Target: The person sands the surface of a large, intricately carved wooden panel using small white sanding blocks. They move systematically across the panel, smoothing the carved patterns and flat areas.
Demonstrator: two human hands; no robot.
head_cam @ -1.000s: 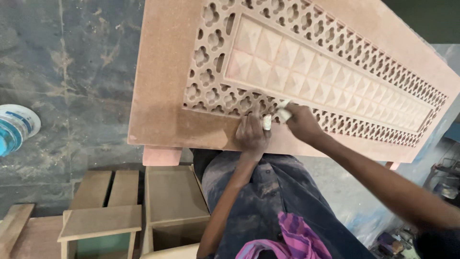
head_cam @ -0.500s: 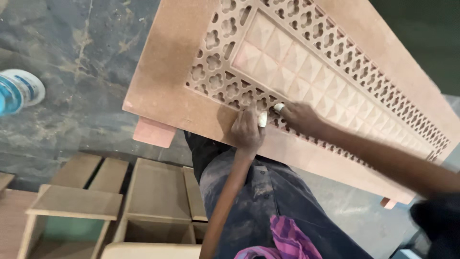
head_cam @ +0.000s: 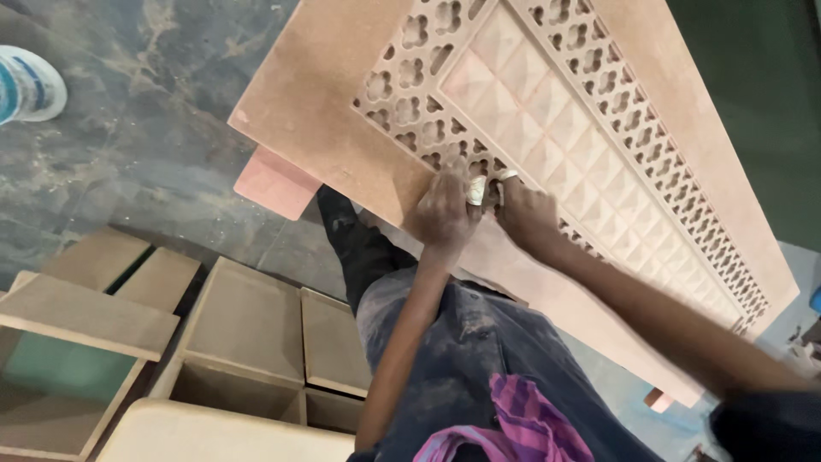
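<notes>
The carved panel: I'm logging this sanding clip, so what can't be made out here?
Head view only:
- Small pale piece: mostly covered by both hands; its kind is unclear.
- Left hand fingers: curled under, grip hidden.
- Carved panel: far end cut off by the top edge.
- White container: cut by the left edge.

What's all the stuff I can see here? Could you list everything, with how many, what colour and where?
carved wooden panel: one, light brown with a pierced lattice border and a pyramid-patterned centre, lying slantwise across the upper middle and right.
folded piece of sandpaper: one, pale, pinched between both hands on the lattice border.
flat board: one, pinkish, sticking out from under the panel's lower left corner.
open wooden boxes: several, brown, on the floor at lower left.
loose plank: one, brown, resting across the leftmost box.
bucket: one, white and blue, upper left edge.
floor: dark grey, dusty.
cloth: one, purple and pink, at the person's waist.
left hand: on the sandpaper.
right hand: on the sandpaper, fingers curled.
</notes>
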